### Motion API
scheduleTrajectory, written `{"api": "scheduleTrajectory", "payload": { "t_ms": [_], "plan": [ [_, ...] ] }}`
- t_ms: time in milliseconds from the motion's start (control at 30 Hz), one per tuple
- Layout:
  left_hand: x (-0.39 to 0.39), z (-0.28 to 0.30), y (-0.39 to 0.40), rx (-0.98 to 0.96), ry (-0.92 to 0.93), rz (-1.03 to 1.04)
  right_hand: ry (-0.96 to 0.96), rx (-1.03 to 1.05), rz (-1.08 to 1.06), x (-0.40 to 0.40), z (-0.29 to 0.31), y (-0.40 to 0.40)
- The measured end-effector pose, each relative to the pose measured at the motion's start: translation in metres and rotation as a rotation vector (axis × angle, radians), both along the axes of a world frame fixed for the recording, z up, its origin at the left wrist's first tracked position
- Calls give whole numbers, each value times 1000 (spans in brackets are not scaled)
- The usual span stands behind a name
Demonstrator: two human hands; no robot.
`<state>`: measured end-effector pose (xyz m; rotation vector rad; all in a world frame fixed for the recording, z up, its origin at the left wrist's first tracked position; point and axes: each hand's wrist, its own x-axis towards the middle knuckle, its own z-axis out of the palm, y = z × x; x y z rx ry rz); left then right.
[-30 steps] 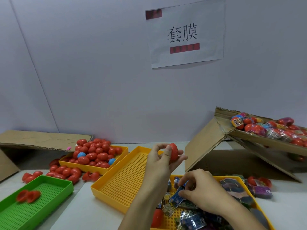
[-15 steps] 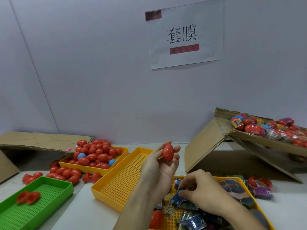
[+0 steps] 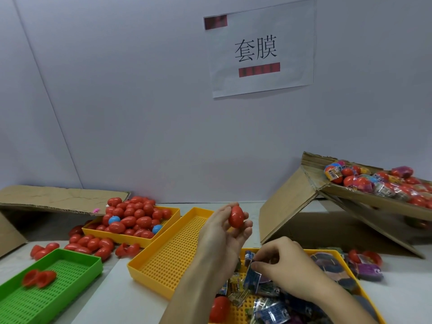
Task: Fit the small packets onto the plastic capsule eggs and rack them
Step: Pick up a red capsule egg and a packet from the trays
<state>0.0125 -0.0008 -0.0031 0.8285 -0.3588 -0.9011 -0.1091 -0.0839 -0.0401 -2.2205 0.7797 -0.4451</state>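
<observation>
Left hand (image 3: 222,232) grip: fingertips curled round a red egg (image 3: 236,216), held up at centre frame above the empty yellow tray (image 3: 163,253). Right hand (image 3: 282,265) grip: thumb and forefinger pinch a blue packet (image 3: 252,278) at its top edge, over the packet tray (image 3: 336,253) at lower centre-right. Egg looks smooth, hard, glossy plastic, light, likely slippery; best held round the fat middle. Packet is thin crinkly film, floppy, shiny print; take it by the open edge to slide over the egg's narrow end. Bare eggs heaped in a second yellow tray (image 3: 173,215) at mid left, mostly red, two blue. Green tray (image 3: 77,256) at lower left, perforated. Wrapped eggs sit in a tilted cardboard box (image 3: 364,202) at right.
</observation>
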Motion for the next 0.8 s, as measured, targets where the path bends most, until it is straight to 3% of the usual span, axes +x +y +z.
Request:
{"api": "scheduleTrajectory", "payload": {
  "t_ms": [100,367,567,800],
  "plan": [
    [0,-1,-1,86,-188,53,-23,30,-3,-1,0,-3],
    [5,-14,-3,430,-913,132,-171,61,-65,-3,-1,-7],
    [7,-19,-7,488,-1040,108,-64,3,-9,-2,-4,-5],
    [6,-20,-5,514,-1117,81,-121,-69,-48,0,-6,-6]
  ]
}}
